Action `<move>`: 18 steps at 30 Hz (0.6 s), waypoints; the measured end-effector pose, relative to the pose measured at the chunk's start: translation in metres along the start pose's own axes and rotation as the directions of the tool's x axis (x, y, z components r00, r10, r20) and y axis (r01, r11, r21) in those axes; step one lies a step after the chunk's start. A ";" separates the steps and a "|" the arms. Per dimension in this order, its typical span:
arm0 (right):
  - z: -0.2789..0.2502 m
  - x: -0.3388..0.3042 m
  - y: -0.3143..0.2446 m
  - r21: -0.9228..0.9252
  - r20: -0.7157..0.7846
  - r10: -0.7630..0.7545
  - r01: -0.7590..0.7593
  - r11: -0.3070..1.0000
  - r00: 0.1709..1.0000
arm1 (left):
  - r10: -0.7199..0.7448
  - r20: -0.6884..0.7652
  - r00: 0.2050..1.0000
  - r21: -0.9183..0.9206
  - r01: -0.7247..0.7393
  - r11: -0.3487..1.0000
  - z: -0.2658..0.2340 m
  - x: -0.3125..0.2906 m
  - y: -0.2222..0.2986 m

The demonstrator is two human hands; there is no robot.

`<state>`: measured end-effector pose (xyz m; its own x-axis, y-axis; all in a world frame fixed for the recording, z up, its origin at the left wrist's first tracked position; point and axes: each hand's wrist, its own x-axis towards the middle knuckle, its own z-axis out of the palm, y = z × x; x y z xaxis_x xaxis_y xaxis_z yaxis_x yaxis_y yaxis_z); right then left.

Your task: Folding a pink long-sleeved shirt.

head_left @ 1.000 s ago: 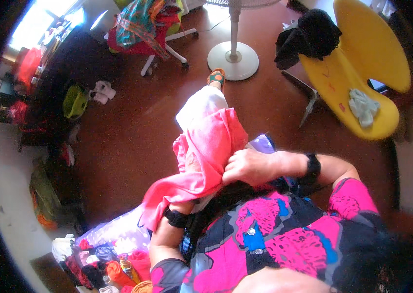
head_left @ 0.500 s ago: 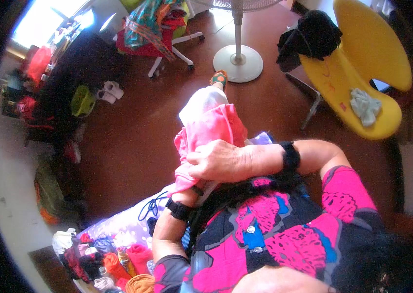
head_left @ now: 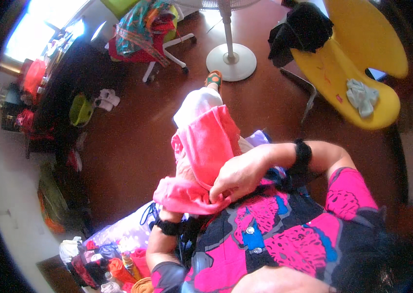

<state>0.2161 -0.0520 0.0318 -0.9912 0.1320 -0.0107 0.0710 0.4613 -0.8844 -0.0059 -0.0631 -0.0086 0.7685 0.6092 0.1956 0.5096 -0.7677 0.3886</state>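
A pink cloth garment (head_left: 211,141) lies folded across my lap, over white trousers (head_left: 196,108). My right hand (head_left: 239,177) pinches the garment's near edge between thumb and fingers. The cloth drapes over my left wrist and most of my left hand (head_left: 185,170); a patch of its skin shows between two pink folds, while its fingers are hidden. Dark bands circle both wrists. Beneath my legs a sandalled foot (head_left: 213,79) points ahead.
A pedestal fan (head_left: 232,61) stands ahead, with a cloth-laden chair (head_left: 155,39) to its left. A yellow chair (head_left: 353,83) at right holds a black bag and a pale cloth. At lower left are piled clothes (head_left: 113,266); a green basin (head_left: 80,111) sits farther off.
My right hand has shifted right and toward me, from atop the left hand to the garment's near edge. The pink cloth now spreads over my left wrist.
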 end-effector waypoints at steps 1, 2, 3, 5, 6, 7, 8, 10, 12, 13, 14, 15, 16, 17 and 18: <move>0.003 -0.002 0.007 0.006 -0.005 -0.001 0.001 1.000 1.000 | -0.001 0.002 1.000 -0.004 0.001 1.000 -0.002 -0.001 0.001; 0.005 -0.002 0.014 0.008 -0.008 0.000 0.000 1.000 1.000 | -0.003 -0.003 1.000 0.003 0.003 1.000 -0.006 -0.003 0.004; 0.007 -0.004 0.019 0.011 -0.011 0.001 0.000 1.000 1.000 | -0.003 -0.007 1.000 0.007 0.003 1.000 -0.010 -0.004 0.006; 0.006 -0.014 0.022 -0.030 -0.036 0.001 -0.002 1.000 0.999 | 0.016 -0.050 0.999 0.026 -0.015 1.000 -0.014 -0.003 0.006; 0.006 -0.019 0.024 0.009 -0.102 -0.006 0.007 1.000 0.995 | 0.025 -0.106 0.994 0.055 -0.019 0.998 -0.014 -0.008 0.002; 0.006 -0.023 0.025 0.047 -0.168 -0.009 0.017 0.999 0.986 | 0.037 -0.162 0.986 0.083 -0.023 0.996 -0.013 -0.012 -0.005; 0.005 -0.024 0.022 0.093 -0.273 0.029 -0.004 0.996 0.962 | -0.007 -0.308 0.951 0.094 0.038 0.995 -0.006 -0.020 -0.018; 0.002 -0.028 0.022 0.197 -0.499 0.131 -0.035 0.980 0.856 | -0.172 -0.454 0.874 -0.064 0.161 0.985 -0.012 -0.012 -0.031; -0.009 -0.035 0.033 0.145 -0.745 0.177 -0.103 0.984 0.643 | -0.238 -0.526 0.817 -0.122 0.205 0.971 -0.022 0.014 -0.041; -0.013 -0.035 0.052 0.029 -0.855 0.102 -0.150 0.988 0.509 | -0.275 -0.542 0.794 -0.146 0.233 0.961 -0.022 0.024 -0.047; -0.022 -0.037 0.057 0.168 -0.880 0.237 -0.198 0.966 0.412 | -0.422 -0.507 0.751 -0.313 0.296 0.902 -0.018 0.034 -0.050; -0.028 -0.038 0.060 0.333 -0.875 0.385 -0.212 0.919 0.295 | -0.417 -0.509 0.753 -0.316 0.287 0.904 -0.016 0.043 -0.055; -0.036 -0.038 0.064 0.371 -0.863 0.428 -0.239 0.897 0.269 | -0.415 -0.460 0.785 -0.338 0.278 0.899 -0.014 0.050 -0.061; -0.042 -0.038 0.069 0.410 -0.848 0.471 -0.262 0.873 0.243 | -0.413 -0.407 0.815 -0.359 0.273 0.893 -0.010 0.055 -0.067; -0.046 -0.039 0.077 0.411 -0.849 0.473 -0.266 0.872 0.236 | -0.503 -0.318 0.803 -0.478 0.323 0.817 -0.007 0.060 -0.073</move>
<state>0.2648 0.0184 -0.0145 -0.1055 0.9941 -0.0242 0.2792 0.0062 -0.9602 0.0002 0.0310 -0.0191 0.2380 0.9392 0.2476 0.4798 -0.3353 0.8107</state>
